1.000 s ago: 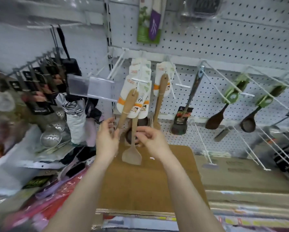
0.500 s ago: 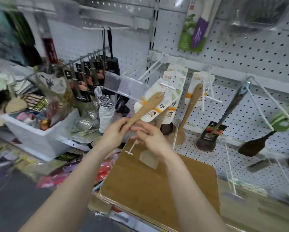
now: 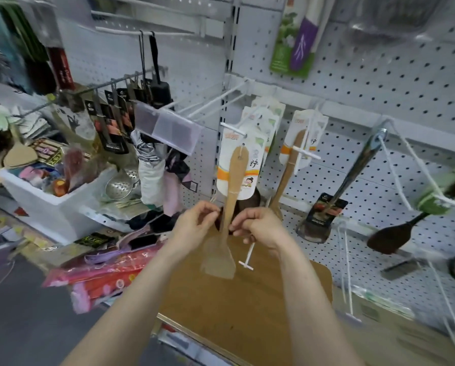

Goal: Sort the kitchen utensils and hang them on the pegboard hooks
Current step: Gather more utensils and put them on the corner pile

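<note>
1. Holding the wooden spatula point(image 3: 231, 186) upright in front of the pegboard point(image 3: 379, 88), the person has both hands raised at mid-frame. The handle end is up and the flat blade hangs down over the brown board point(image 3: 247, 326).
2. The right hand point(image 3: 258, 225) is grasping the spatula, its thumb and fingertips pinched on the narrow shaft just above the blade. The left hand point(image 3: 194, 223) is curled in a pinch just beside the shaft on the other side. I cannot tell whether it grips the wood, a thin loop or nothing.
3. The relation that matters is that the long axis runs near vertical, leaning slightly right toward the top. The handle tip sits directly below the T-shaped end of the white hook point(image 3: 233, 128), which points out toward the camera. Both hands are low on the shaft, well below that tip, and the right hand has the surer hold.
4. My judgement is that the handle's hanging hole has to be lifted up and threaded over that tip. The hole itself is too small to make out clearly.
5. Materials: the spatula is pale, smooth bamboo or wood, rigid, with a wide rounded handle, a thin neck and a squared, slightly angled blade.
6. Behind it on the same hook hang carded spatulas point(image 3: 227, 157), their white glossy cards bearing an orange band.
7. The neighbouring hook carries a second wooden spatula point(image 3: 289, 167). Further right hang a steel-handled turner point(image 3: 358, 175) and a dark ladle point(image 3: 387, 239).
8. The pegboard is white metal with a regular grid of holes, and its hooks are thin white wire.
</note>
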`<state>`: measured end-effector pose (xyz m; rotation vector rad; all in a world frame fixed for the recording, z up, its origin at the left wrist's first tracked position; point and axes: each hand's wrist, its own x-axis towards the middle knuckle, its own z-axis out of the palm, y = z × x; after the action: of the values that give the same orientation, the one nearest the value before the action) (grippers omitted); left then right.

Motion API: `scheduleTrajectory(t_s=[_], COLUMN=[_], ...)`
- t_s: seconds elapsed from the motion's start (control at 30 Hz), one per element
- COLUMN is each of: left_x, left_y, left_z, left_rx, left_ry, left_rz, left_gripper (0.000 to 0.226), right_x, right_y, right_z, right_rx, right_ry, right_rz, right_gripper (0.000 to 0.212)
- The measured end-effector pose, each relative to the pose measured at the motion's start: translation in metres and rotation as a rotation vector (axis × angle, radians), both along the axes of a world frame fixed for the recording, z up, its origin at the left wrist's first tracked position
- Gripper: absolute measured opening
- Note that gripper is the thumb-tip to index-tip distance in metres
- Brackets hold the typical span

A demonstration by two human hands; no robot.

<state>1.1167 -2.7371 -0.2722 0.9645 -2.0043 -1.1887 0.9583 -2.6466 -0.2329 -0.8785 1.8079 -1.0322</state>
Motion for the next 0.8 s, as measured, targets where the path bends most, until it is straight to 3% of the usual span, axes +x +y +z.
scheduleTrajectory(t_s=[0.1,0.23,0.4,0.53,0.8], left_x=[-0.014,-0.032,-0.057,-0.069,-0.075], left_y=[0.005,0.010,0.013,0.012,0.003], left_z=[-0.003,-0.004,0.004,0.007,0.010], left_rx=[-0.016,0.018,0.003,0.025,-0.020], left_ry=[0.077,0.050,0.054,0.077,0.096], left_rz=[0.119,0.117,0.110,0.134,0.282], left_gripper=[0.027,0.061,0.086,0.074,0.056], right_x=[-0.017,-0.043,-0.071,-0.080,-0.089], right_y=[0.004,0.001,-0.019,-0.038,-0.085], right_z=[-0.002,0.001,0.002,0.008,0.006], right_rx=[-0.074,-0.185,-0.182,-0.158,-0.140], right_ry=[-0.015,-0.006,0.114,0.182,0.202], right_rz=[-0.121,-0.266,-0.319,-0.266,-0.114], right_gripper=[0.036,0.029,0.040,0.056,0.066])
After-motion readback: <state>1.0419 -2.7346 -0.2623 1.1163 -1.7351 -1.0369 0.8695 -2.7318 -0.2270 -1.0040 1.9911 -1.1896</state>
